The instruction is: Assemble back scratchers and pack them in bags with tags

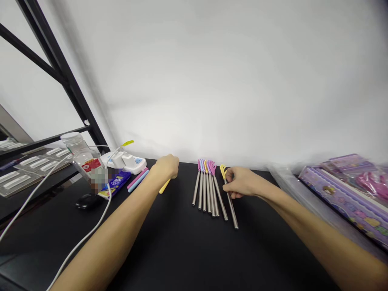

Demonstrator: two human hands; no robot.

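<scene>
Found nearest, just right of the rod row (208, 192): single metal rod (231, 206) with yellow top (223, 169). Judged light, stiff, slick along bare metal, unlikely to break; best taken by upper shaft, below the top. Observed right hand (239, 180), also right of the rod row, pinching the single metal rod there between thumb and fingers. Noted left hand (167, 165), left of the rod row, curled above yellow stick (164, 187); cannot tell whether pinching, contact hidden. Recorded farther left of the rod row: blue stick (138, 181) beside pink stick (138, 177), then white power strip (135, 165).
</scene>
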